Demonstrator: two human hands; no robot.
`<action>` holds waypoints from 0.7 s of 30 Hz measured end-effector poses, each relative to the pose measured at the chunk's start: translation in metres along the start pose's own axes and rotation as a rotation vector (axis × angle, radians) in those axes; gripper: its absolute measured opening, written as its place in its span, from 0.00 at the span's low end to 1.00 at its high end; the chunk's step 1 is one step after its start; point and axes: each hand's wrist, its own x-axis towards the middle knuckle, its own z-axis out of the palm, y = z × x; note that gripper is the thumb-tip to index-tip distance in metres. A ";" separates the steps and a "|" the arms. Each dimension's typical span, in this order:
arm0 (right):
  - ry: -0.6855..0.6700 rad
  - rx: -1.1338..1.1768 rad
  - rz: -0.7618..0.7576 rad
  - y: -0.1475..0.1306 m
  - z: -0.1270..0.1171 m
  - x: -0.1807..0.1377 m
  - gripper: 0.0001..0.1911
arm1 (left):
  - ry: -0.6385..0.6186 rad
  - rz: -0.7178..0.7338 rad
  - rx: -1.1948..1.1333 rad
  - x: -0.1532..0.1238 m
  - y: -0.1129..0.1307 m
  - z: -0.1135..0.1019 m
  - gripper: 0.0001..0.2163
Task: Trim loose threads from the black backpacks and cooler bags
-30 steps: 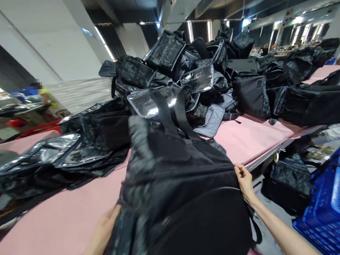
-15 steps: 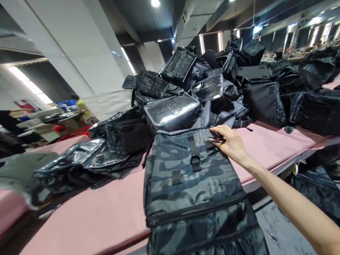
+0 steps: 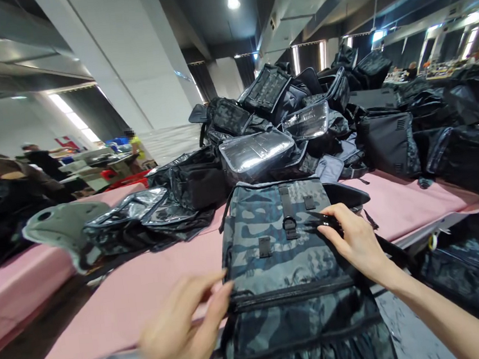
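A dark camouflage backpack lies in front of me, its front panel facing up, with a strap, a ring and a zip across it. In my right hand is a small black tool that looks like thread snips, its tip pointing left over the panel's right side. My left hand, blurred by motion, is beside the backpack's left edge. Its thumb and forefinger are apart, their tips close to the fabric; whether they touch it I cannot tell.
Behind the backpack rises a heap of similar bags, some open with silver lining. A pink-covered table runs underneath. More bags lie at left beside a grey-green moulded piece. A person is in the left background.
My left hand has come up from the bottom edge to the backpack's left side. My right hand, holding the snips, has moved down from the top corner. The view has turned slightly left.
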 end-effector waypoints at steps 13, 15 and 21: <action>0.043 -0.032 -0.158 -0.006 0.010 0.000 0.06 | -0.574 0.228 0.132 0.118 0.030 0.071 0.08; 0.057 -0.028 -0.191 -0.007 0.013 0.002 0.05 | -0.587 0.225 0.039 0.117 0.026 0.070 0.08; 0.112 0.051 -0.237 -0.011 0.011 0.006 0.05 | -0.537 -0.073 -0.502 0.120 0.024 0.073 0.08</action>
